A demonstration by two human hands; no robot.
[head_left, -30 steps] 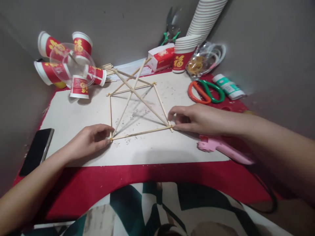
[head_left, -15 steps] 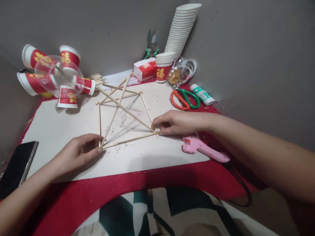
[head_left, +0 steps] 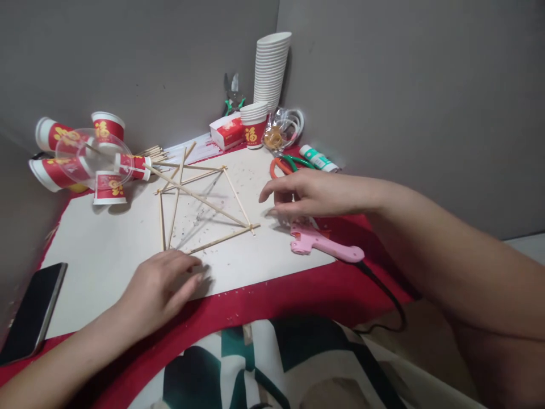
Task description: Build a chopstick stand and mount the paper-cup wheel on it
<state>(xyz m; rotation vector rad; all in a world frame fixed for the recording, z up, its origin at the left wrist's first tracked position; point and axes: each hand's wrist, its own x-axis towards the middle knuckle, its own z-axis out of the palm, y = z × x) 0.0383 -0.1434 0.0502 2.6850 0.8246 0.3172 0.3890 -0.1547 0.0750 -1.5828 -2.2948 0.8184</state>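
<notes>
A frame of wooden sticks (head_left: 221, 239) stands on the white board (head_left: 100, 244), its square base tied at the corners and slanting sticks crossing above. My left hand (head_left: 168, 281) is by its near left corner, hiding that corner; the fingers are loosely bent and apart, with nothing seen in them. To the right of the frame, my right hand (head_left: 304, 193) hovers with thumb and fingers apart, holding nothing. Just below that hand lies a pink glue gun (head_left: 330, 244). Scissors (head_left: 279, 167) with orange and green handles are partly hidden behind the right hand.
At the back left stands a wheel of red paper cups (head_left: 109, 188) around clear discs. Along the wall are a tall cup stack (head_left: 269, 74), a red-and-white box (head_left: 227, 132), pruning shears (head_left: 234, 96) and a green-white tube (head_left: 318, 159). A phone (head_left: 34, 309) lies left.
Both hands have let go of the frame's near corners. My right hand has lifted away from its corner toward the glue gun; my left has shifted in front of its corner. The view has turned right.
</notes>
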